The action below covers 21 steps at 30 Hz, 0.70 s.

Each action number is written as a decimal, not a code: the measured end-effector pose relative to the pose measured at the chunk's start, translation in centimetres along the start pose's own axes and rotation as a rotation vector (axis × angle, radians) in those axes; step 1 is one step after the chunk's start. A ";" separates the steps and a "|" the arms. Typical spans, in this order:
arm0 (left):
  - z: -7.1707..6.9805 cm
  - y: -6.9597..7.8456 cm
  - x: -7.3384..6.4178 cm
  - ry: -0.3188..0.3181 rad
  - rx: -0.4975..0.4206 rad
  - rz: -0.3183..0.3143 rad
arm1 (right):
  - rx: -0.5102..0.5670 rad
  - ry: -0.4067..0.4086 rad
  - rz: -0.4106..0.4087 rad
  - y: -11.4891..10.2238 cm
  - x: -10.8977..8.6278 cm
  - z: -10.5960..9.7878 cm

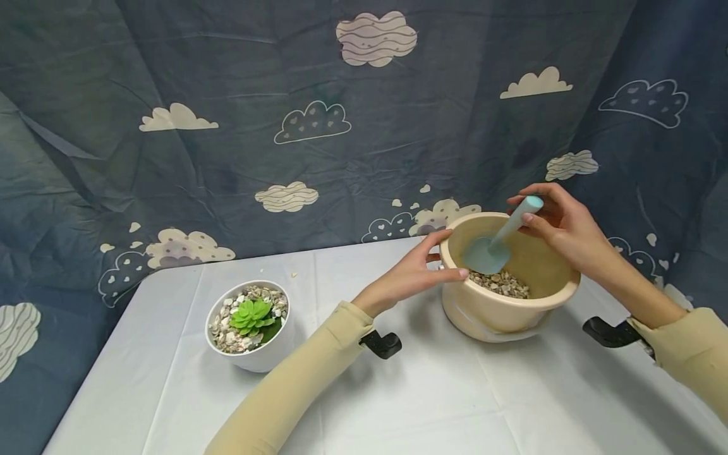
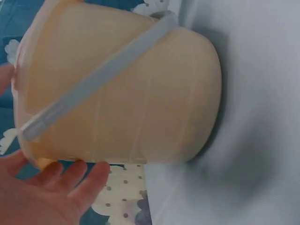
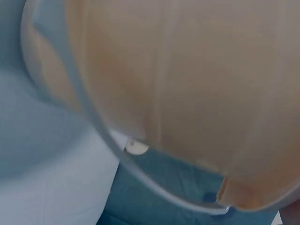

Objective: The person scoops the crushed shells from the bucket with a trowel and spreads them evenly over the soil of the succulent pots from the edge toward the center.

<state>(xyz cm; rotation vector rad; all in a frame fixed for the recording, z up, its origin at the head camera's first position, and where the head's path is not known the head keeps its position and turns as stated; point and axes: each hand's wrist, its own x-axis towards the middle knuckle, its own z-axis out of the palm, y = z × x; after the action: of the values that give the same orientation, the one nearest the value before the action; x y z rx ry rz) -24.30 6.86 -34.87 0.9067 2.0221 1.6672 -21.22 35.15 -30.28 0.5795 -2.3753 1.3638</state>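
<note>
A cream-coloured bucket (image 1: 483, 319) stands on the right of the table with small stone chips (image 1: 506, 285) in its bottom. On its left rim my left hand (image 1: 405, 278) holds on, thumb at the near edge and fingers round the far side. My right hand (image 1: 569, 230) pinches the handle of a light blue toy shovel (image 1: 514, 221) from above the far right rim. The shovel's blade is down inside the bucket, over the chips. Both wrist views show the bucket's outer wall (image 2: 154, 103) and its pale carrying handle (image 3: 96, 119).
To the left is a round white pot (image 1: 273, 357) filled with stone chips, with a green succulent (image 1: 250, 316) in it. A white cloth covers the table (image 1: 398, 404). Behind hangs a dark blue curtain (image 1: 239, 164) with clouds on it.
</note>
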 end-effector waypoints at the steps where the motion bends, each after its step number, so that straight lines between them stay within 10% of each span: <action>1: 0.1 -0.1 0.2 -0.004 -0.001 -0.010 | -0.018 -0.025 -0.003 0.2 0.1 -0.1; 21: 0.1 -1.3 1.5 -0.054 -0.114 -0.025 | -0.077 -0.316 0.153 0.6 0.2 -0.8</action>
<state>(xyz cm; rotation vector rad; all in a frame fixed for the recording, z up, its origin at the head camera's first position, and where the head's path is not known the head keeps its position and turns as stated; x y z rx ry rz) -25.65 7.88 -36.00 0.8739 1.8748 1.7068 -21.62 36.10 -30.21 0.6439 -2.7620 1.3176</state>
